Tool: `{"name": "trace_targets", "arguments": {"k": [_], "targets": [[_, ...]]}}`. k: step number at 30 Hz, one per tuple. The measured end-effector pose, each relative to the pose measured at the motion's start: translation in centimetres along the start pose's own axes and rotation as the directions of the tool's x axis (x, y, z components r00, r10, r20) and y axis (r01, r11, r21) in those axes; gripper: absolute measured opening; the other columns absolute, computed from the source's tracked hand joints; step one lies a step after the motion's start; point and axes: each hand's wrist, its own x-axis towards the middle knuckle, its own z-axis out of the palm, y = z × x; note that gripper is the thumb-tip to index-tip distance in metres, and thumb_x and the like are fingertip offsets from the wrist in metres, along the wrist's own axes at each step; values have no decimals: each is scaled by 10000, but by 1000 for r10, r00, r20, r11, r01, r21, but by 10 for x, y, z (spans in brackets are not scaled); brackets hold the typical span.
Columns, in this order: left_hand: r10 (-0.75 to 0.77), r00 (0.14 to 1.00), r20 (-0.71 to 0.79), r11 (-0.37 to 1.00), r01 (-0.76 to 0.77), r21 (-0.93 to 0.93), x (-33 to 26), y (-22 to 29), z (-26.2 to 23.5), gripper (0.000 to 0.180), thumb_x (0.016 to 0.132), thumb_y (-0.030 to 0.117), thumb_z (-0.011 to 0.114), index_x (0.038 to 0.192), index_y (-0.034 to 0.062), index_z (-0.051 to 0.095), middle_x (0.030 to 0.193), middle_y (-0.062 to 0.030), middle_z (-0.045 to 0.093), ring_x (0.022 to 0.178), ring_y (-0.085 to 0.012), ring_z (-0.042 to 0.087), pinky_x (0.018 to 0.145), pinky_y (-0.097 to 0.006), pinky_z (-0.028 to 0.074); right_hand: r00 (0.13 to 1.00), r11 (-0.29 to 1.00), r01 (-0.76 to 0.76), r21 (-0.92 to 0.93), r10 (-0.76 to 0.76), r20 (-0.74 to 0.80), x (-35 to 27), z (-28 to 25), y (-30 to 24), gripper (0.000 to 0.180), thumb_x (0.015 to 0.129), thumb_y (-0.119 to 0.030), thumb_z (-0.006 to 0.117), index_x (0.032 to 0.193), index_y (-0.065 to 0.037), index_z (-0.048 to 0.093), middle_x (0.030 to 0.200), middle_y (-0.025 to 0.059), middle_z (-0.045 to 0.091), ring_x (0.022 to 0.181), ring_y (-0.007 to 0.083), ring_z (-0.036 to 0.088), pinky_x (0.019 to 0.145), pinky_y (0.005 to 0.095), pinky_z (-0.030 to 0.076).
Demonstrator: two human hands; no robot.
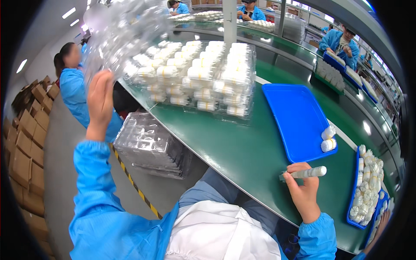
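Note:
My left hand (pixel 100 104) is raised at the left, fingers closed on the lower edge of a clear plastic tray (pixel 130 37) that is smeared by motion. Above the green table, my right hand (pixel 304 193) pinches a whitish, pen-shaped stick (pixel 310 172) with a rounded white end; its exact kind is unclear. Just beyond that hand lies a shallow blue tray (pixel 288 119), with two white rolls (pixel 329 138) in its near right corner. Layered clear trays packed with white, yellow-banded rolls (pixel 201 71) stand at the far left of the table, close to the raised plastic.
Another blue tray heaped with white rolls (pixel 366 186) sits at the right. Nested clear trays (pixel 149 141) are stacked low beside the table edge. Cardboard boxes (pixel 28 151) line the left wall. A person in blue (pixel 73 86) stands at the left; other people work across the line.

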Motion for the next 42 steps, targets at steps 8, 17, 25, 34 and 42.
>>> {"name": "trace_targets", "arguments": {"k": [8,17,25,34,42], "targets": [[329,762,559,923,-134,-360,87,22,108,133,970,33,548,1085,39,615,1238,-133,633,1176,-336,589,1020,-405,452,992,989,125,-77,-125,0,4,-1,3,153,779,-7,816,829,-24,673,884,105,705,833,280,695,706,383,543],[310,903,298,949,-273,-160,72,56,119,421,818,-16,493,1201,42,657,1251,-168,651,1161,-364,593,1007,-433,452,991,988,129,-89,-126,37,3,-6,-1,166,789,-31,821,859,-33,670,889,107,700,814,296,691,692,390,543],[537,843,32,612,-363,-702,42,268,161,178,858,35,607,1018,9,681,940,-160,665,874,-341,625,803,-443,490,974,957,221,-185,-208,89,0,-23,11,195,787,-49,828,888,-55,661,895,95,692,816,286,687,685,382,545],[608,725,324,484,-15,-875,79,481,294,453,964,264,622,1407,178,581,1523,-272,403,1352,-455,444,1143,-478,380,952,906,303,-295,-299,62,-9,-66,31,196,739,-38,749,892,-73,631,891,57,646,819,272,653,675,386,532],[854,410,321,329,54,-943,84,484,335,359,906,145,557,1243,89,667,1217,-215,573,1184,-377,546,1065,-447,433,976,913,105,-395,-170,-135,-15,-118,64,250,718,-34,731,957,-81,676,889,85,656,836,309,645,721,418,529]]}}
